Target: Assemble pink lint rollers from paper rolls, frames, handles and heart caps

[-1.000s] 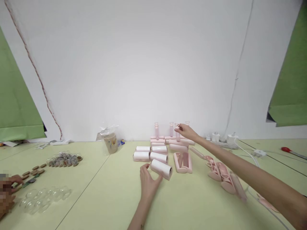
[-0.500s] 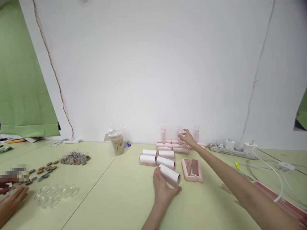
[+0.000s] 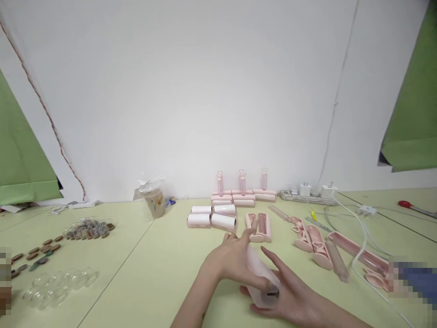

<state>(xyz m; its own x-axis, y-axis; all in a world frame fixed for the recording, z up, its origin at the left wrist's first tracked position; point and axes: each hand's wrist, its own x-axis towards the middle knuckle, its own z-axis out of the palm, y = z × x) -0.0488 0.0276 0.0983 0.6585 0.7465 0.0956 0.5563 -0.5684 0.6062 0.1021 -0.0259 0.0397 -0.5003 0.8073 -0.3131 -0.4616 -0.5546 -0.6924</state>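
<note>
Both of my hands meet low in the middle of the view around one white paper roll [image 3: 258,278] with a pink tint. My left hand [image 3: 228,264] wraps over its top with fingers curled. My right hand [image 3: 290,298] cups it from below and from the right. Farther back lie three more white rolls [image 3: 211,217] side by side. Behind them stand several assembled pink lint rollers [image 3: 241,191] with upright handles. An open pink roller cover [image 3: 260,226] lies just beyond my hands.
Loose pink handles and covers [image 3: 316,241] lie at the right, with a power strip [image 3: 307,197] and white cables [image 3: 358,228] behind. A bagged paper cup [image 3: 154,201] stands at the back. Clear domes [image 3: 58,284] and small brown pieces [image 3: 87,228] lie at the left.
My right hand has come back from the standing pink rollers to the near roll. My left hand has lifted that roll toward me, and both hands now hold it.
</note>
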